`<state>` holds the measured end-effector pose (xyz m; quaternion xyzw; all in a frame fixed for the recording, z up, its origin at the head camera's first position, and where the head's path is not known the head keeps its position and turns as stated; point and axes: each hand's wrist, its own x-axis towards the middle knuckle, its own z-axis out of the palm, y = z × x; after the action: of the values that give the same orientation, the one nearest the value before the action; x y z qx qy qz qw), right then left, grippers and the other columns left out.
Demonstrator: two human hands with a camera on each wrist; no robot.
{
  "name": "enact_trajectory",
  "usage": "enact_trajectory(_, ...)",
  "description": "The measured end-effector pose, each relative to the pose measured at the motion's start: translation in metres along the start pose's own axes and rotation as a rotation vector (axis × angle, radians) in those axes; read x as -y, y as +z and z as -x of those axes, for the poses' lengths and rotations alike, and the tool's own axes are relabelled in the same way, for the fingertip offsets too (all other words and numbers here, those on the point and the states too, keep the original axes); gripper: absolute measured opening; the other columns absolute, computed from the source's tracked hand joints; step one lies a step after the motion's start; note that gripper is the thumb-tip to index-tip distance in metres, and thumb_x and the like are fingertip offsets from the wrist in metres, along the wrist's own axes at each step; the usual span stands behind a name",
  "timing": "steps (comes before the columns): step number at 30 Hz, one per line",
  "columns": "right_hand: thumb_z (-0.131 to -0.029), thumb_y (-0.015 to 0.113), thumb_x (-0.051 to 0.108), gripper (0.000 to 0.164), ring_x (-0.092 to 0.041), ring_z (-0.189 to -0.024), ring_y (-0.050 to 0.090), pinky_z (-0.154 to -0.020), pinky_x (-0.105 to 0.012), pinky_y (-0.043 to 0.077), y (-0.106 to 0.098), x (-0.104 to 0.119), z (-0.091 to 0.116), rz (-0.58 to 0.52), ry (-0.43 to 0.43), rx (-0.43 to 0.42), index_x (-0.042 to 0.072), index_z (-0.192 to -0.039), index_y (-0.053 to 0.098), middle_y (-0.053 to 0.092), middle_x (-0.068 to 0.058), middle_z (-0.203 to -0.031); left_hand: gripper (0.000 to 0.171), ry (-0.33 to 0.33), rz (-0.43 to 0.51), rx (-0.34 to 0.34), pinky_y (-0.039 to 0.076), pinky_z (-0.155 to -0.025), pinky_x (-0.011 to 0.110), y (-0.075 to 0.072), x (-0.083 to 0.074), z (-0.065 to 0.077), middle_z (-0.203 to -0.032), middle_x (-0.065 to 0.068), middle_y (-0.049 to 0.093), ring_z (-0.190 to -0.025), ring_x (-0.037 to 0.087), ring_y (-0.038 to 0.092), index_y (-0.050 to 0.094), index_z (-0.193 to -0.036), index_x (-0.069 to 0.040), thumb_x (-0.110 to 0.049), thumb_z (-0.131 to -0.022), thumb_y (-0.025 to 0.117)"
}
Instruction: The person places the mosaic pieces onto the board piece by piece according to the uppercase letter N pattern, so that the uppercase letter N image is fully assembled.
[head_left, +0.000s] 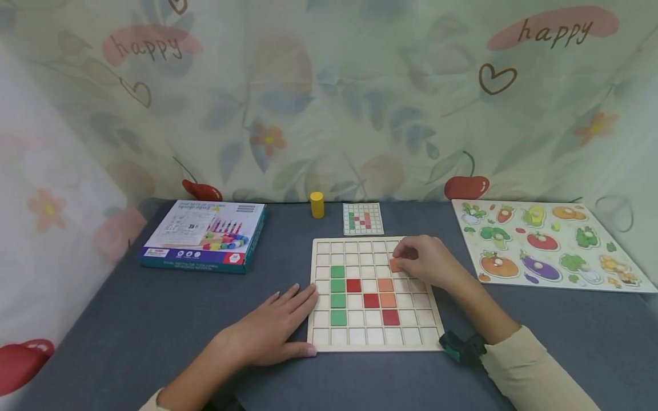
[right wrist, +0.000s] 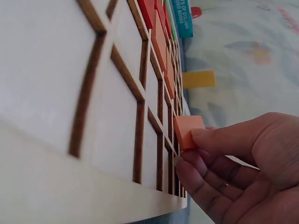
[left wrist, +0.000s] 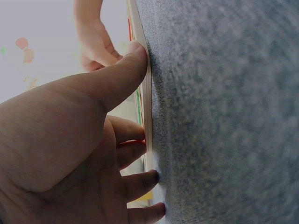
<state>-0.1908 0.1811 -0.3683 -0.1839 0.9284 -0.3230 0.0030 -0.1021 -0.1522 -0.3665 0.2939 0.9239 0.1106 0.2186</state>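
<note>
In the head view, a pale wooden grid board (head_left: pixel 377 347) lies on the dark cloth. My right hand (head_left: pixel 424 262) pinches an orange square tile (right wrist: pixel 188 131) between thumb and fingers, close over the board's upper right cells. Two orange tiles (head_left: pixel 385 285) sit in a column just below. Three red tiles (head_left: pixel 371 301) step down diagonally, and several green tiles (head_left: pixel 337 301) line a column at the left. My left hand (head_left: pixel 269 331) rests at the board's left side, fingers extended; in the left wrist view its thumb touches the board's edge (left wrist: pixel 148 107).
Behind the board lies a small pattern card (head_left: pixel 363 230) showing a coloured grid, with a yellow cylinder (head_left: pixel 317 205) standing beside it. A boxed toy set (head_left: pixel 200 234) is at the left. To the right lies a vegetable puzzle board (head_left: pixel 545 251). A patterned curtain (head_left: pixel 349 114) hangs behind.
</note>
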Motion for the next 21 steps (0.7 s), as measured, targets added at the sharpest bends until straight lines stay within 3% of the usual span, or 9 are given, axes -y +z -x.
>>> enact_trajectory(6, -0.086, 0.074, 0.005, 0.004, -0.019, -0.077, 0.058, -0.071, -0.036, 0.049, 0.001, 0.003, -0.003, -0.06, 0.01, -0.012, 0.007, -0.089, 0.074, 0.068, -0.001, -0.083, 0.097, -0.003, 0.0, 0.001, 0.02, -0.115, 0.06, -0.002, 0.0, 0.0, -0.167, -0.001, 0.017, -0.152, 0.03, 0.012, 0.019, -0.162, -0.018, -0.07, -0.089, 0.056)
enact_trajectory(11, -0.088, 0.074, 0.006, 0.004, -0.017, -0.079, 0.058, -0.071, -0.035, 0.049, 0.011, 0.013, -0.004, -0.025, 0.024, 0.061, 0.009, -0.091, 0.075, 0.067, 0.002, -0.084, 0.097, -0.001, 0.001, -0.004, 0.02, -0.115, 0.06, -0.001, 0.001, 0.0, -0.167, 0.0, 0.017, -0.152, 0.03, 0.012, 0.02, -0.162, -0.017, -0.07, -0.089, 0.056)
enact_trajectory(16, -0.085, 0.075, 0.001, 0.011, -0.017, -0.08, 0.057, -0.073, -0.036, 0.05, 0.02, 0.023, 0.0, 0.082, -0.056, 0.092, 0.011, -0.083, 0.077, 0.064, 0.002, -0.087, 0.097, -0.001, -0.001, -0.005, 0.02, -0.115, 0.06, -0.001, 0.001, 0.0, -0.167, 0.0, 0.017, -0.152, 0.03, 0.012, 0.019, -0.162, -0.018, -0.07, -0.089, 0.056)
enact_trajectory(21, -0.085, 0.075, 0.0, 0.016, -0.016, -0.087, 0.058, -0.079, -0.037, 0.052, 0.022, 0.027, 0.009, 0.084, -0.143, 0.088, 0.015, -0.08, 0.076, 0.064, 0.004, -0.092, 0.097, 0.002, -0.011, -0.007, 0.02, -0.115, 0.06, -0.002, 0.001, -0.001, -0.167, 0.0, 0.016, -0.152, 0.03, 0.012, 0.019, -0.162, -0.018, -0.07, -0.089, 0.056)
